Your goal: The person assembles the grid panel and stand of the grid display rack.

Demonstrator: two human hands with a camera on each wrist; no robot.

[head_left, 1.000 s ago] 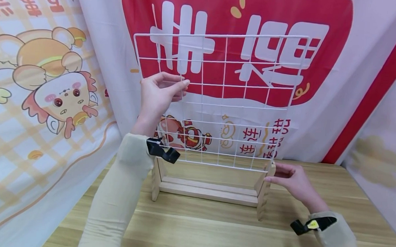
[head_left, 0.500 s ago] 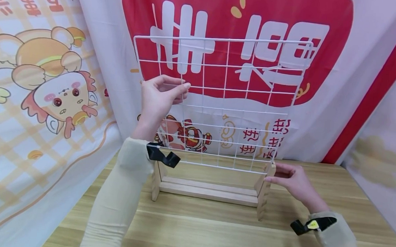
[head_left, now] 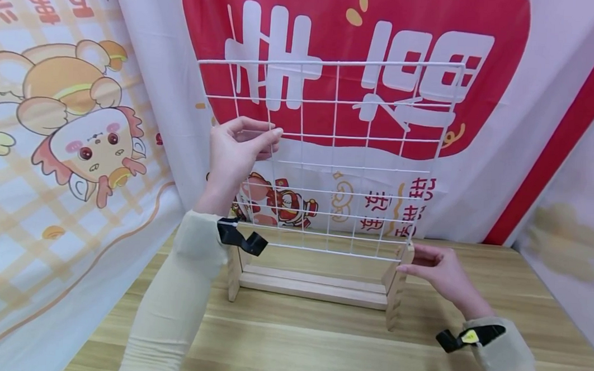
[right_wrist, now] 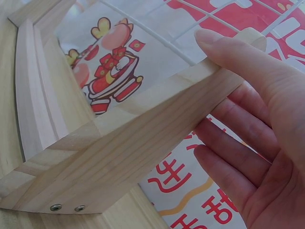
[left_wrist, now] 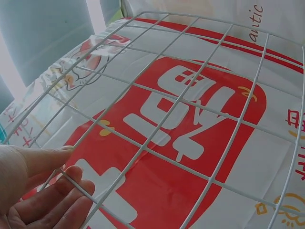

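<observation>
A white wire grid panel (head_left: 335, 120) stands upright above a pale wooden stand (head_left: 311, 291), its lower edge between the two side posts. My left hand (head_left: 240, 154) pinches a wire near the panel's left side. In the left wrist view, the thumb (left_wrist: 50, 160) lies on one side of the wires and the curled fingers on the other. My right hand (head_left: 438, 271) grips the top of the stand's right post (right_wrist: 138, 124), thumb in front and fingers behind. The left post's top is partly hidden behind my left wrist strap.
The stand rests on a wood-grain table (head_left: 318, 349). Behind it hangs a white cloth with a large red printed patch (head_left: 355, 37). Another printed cloth (head_left: 77, 140) hangs close on the left, and a pale one borders the right.
The grid's top edge has dropped a little and its upper left corner now sits lower. My left hand has come down slightly with it. The right hand and the stand keep their place.
</observation>
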